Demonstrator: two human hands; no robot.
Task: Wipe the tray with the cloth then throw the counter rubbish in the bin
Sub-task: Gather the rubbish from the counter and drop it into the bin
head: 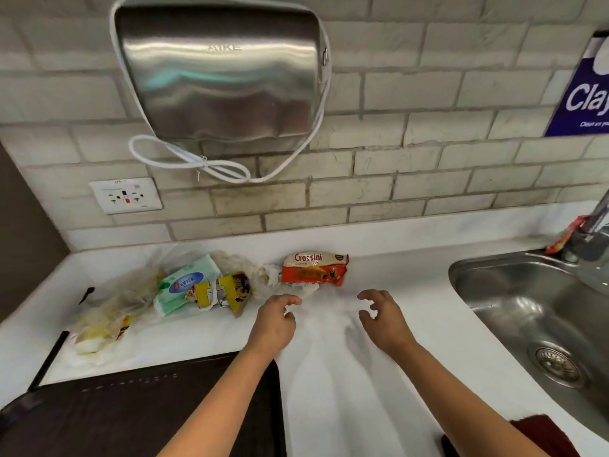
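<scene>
Two bare forearms show, with no sleeve on either up to the lower edge of the view. The left hand (275,324) and the right hand (384,319) carry no glove, ring, watch or wristband.

Layout of the surface (362,374) below the wall dryer (217,77).
Wrappers (211,288) and packet (314,268) lie along the back; tray (131,417) near left, cloth (540,430) near right, sink (534,308) far right; both hands (275,321) (382,319) hover between.

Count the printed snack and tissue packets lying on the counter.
3, more may hide under the plastic bags: Crossini packet by the wall, tissue pack left of it, torn yellow wrapper between them.
</scene>
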